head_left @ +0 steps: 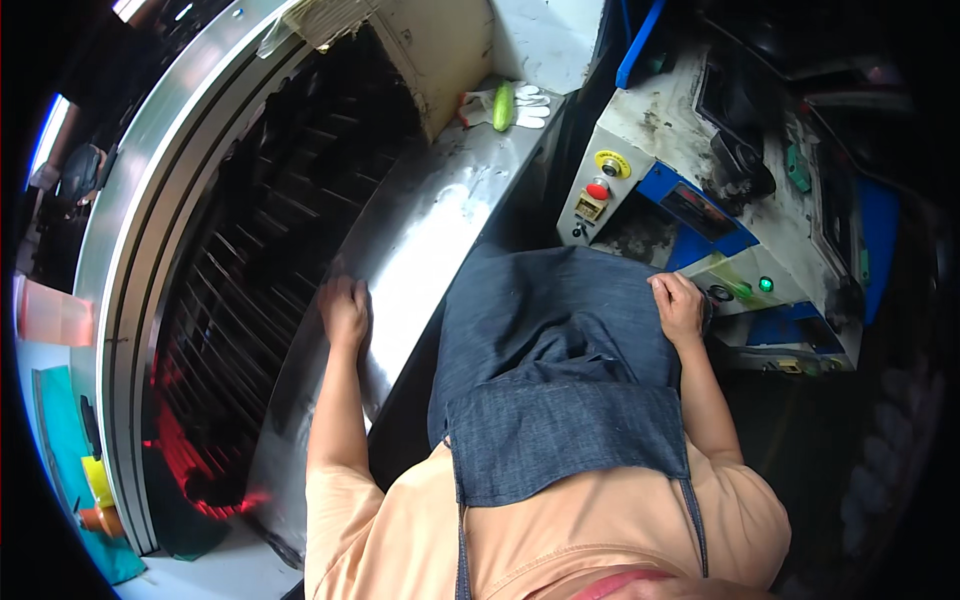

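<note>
My left hand (345, 312) rests at the inner edge of a shiny metal ledge (420, 250), beside the dark slatted bed of a machine (275, 190). Its fingers are curled in, with their tips hard to make out, and no object shows in them. Against the side of my dark denim apron (560, 310), over the thigh, lies my right hand (678, 308). Its fingers are folded loosely, with nothing visible in them. A control box with buttons (740, 280) stands just to its right.
White gloves (530, 105) and a green cucumber-like object (503, 107) lie at the ledge's far end. On the right cabinet sit a red push button (597, 190) and a lit green button (766, 284). A curved metal frame (130, 260) and a pinkish container (55, 312) are at left.
</note>
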A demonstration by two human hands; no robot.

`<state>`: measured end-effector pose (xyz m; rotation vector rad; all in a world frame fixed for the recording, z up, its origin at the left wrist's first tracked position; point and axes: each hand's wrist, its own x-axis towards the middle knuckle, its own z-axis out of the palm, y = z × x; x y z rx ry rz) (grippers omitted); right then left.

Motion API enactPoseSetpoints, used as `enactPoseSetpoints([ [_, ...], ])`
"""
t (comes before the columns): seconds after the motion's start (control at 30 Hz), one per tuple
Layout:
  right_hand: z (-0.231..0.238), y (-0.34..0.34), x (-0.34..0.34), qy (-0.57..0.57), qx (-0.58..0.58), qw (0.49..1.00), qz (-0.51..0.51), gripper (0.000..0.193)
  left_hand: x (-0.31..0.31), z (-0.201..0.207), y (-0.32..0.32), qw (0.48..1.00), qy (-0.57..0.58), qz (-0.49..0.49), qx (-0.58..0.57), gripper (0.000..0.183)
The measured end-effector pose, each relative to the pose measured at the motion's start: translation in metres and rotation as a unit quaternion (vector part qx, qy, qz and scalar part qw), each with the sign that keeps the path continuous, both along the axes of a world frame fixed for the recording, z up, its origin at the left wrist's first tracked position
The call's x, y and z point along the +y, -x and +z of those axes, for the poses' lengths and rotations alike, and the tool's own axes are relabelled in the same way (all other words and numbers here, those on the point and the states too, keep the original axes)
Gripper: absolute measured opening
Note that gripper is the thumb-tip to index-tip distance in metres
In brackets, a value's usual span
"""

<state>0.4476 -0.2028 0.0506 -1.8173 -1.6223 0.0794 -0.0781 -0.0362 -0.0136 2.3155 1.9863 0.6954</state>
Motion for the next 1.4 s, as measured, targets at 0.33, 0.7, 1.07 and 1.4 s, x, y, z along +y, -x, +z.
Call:
enactPoseSetpoints([
  [0.33,0.000,-0.001,0.001,0.012,-0.010,1.000,0.005,0.015,0.000,0.000,0.000,1.000,-0.001,0.001,0.012,0.020],
  [0.7,-0.001,-0.003,0.000,0.016,-0.010,1.000,0.006,0.016,0.000,0.001,-0.003,1.000,0.005,0.002,0.006,0.019],
  [1.07,-0.008,-0.003,0.005,0.006,-0.014,1.000,0.019,0.016,0.000,0.006,-0.001,1.000,0.019,0.017,-0.005,0.022],
  [1.4,-0.016,-0.003,0.013,0.061,-0.061,0.995,0.042,0.022,0.004,0.023,0.063,0.922,-0.099,0.205,-0.315,0.027],
])
